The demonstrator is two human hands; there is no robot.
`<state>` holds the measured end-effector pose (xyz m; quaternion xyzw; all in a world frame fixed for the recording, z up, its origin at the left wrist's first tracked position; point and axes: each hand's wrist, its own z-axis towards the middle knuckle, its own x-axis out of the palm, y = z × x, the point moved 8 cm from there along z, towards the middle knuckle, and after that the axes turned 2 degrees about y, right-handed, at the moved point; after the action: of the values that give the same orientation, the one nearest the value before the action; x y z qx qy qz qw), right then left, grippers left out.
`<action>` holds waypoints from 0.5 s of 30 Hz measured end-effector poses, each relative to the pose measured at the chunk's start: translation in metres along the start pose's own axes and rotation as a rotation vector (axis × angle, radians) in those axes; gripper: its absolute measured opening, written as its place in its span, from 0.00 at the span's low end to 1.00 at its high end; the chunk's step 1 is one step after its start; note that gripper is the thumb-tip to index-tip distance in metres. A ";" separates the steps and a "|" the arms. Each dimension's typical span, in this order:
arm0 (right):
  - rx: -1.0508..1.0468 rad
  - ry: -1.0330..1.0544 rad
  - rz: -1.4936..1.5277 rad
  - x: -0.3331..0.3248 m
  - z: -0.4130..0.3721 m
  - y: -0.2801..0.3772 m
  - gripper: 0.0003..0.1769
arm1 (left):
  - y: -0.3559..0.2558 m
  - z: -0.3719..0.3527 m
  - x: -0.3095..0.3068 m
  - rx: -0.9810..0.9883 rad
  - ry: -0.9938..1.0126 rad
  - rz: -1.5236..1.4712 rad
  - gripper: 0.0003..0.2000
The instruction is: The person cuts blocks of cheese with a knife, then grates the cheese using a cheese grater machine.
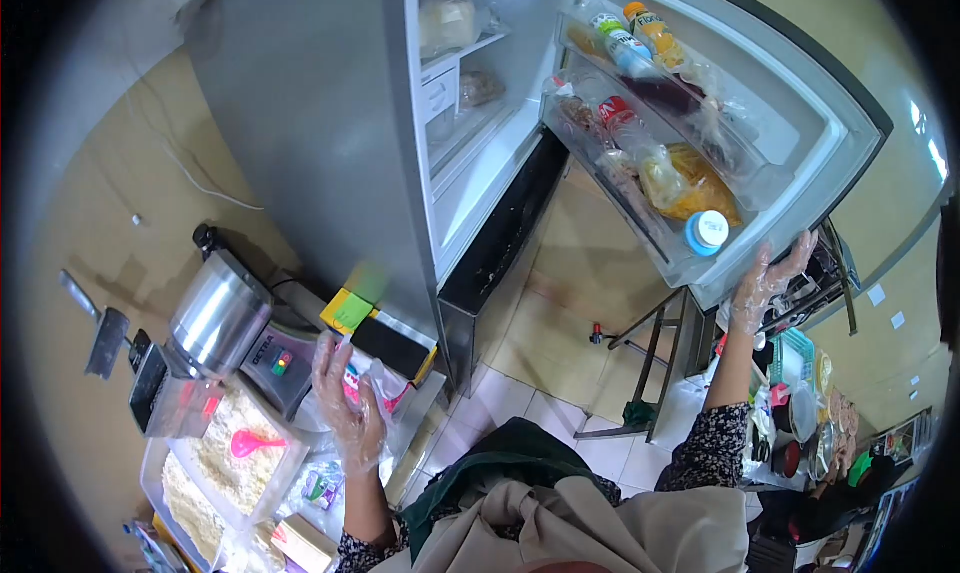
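My left hand (350, 405), in a clear plastic glove, is raised over the left counter with its fingers apart and nothing in them. Beside it a dark phone-like slab (391, 349) lies on a yellow box (345, 310). My right hand (768, 285), also gloved, is at the lower edge of the open fridge door (835, 138). Its fingers are stretched out and seem to touch that edge. The door shelves carry a blue-capped bottle (707, 232), an orange-capped bottle (654, 33) and a bag of yellow food (700, 185).
Left of me stand a steel machine (222, 318) and a plastic tub (290, 473) of white crumbly powder with a pink scoop (255, 443). The fridge body (310, 123) rises ahead. A metal-legged stand (655, 373) and a cluttered surface with a green basket (793, 357) are right.
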<state>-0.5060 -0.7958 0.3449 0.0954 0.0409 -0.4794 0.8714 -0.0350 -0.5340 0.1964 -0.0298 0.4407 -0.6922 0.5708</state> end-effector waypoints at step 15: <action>0.334 -0.057 0.274 0.040 -0.001 -0.141 0.44 | -0.111 0.048 0.100 0.232 -0.018 -0.021 0.12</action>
<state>-0.6037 -0.9020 0.3196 0.2297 -0.0769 -0.3592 0.9013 -0.1278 -0.6477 0.2511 0.0254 0.3521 -0.7441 0.5672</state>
